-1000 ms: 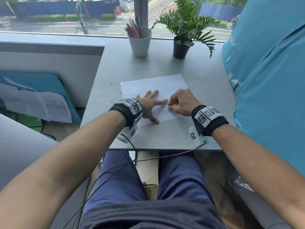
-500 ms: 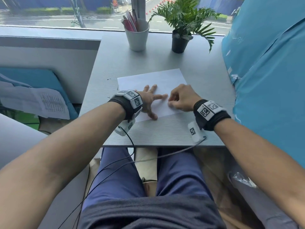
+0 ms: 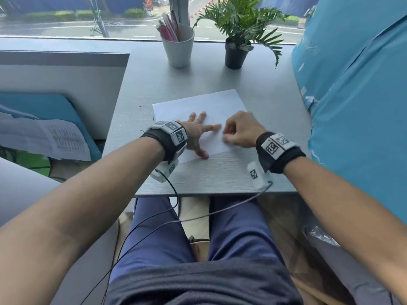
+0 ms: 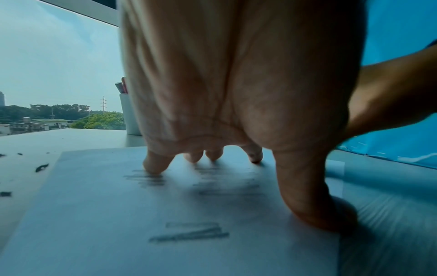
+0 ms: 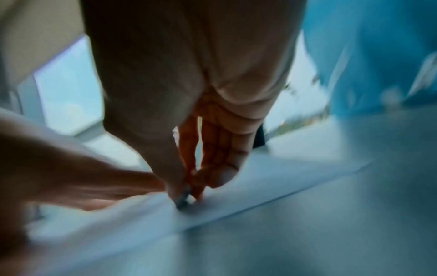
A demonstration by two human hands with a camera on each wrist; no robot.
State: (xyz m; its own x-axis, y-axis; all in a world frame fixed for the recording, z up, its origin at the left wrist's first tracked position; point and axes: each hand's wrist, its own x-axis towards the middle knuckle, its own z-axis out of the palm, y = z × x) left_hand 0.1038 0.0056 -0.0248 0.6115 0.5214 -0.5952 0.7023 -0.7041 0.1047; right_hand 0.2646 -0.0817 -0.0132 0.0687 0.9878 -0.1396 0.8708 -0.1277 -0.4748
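Paper [image 3: 198, 102], a single white sheet, is seen lying flat on a grey desk [image 3: 220, 175], near its front edge and slightly askew. It is pinned down by the left hand [image 3: 196, 135], whose fingers [image 4: 153, 166] are spread straight, with the tips and thumb pressed on the sheet. The right hand [image 3: 240, 130] is placed just beside it over the sheet's right part, its fingers curled. A small dark-grey piece [image 5: 182, 202] is pinched between thumb and fingertips and set against the paper, though what it is cannot be told through the blur of the right wrist view. Grey smudges [image 4: 189, 236] are shown on the sheet beneath the left palm, and dark crumbs [image 4: 41, 167] are scattered on the desk off the paper's left edge. A white cup [image 3: 179, 49] of pens and a potted plant [image 3: 235, 51] are stood at the far end by the window.
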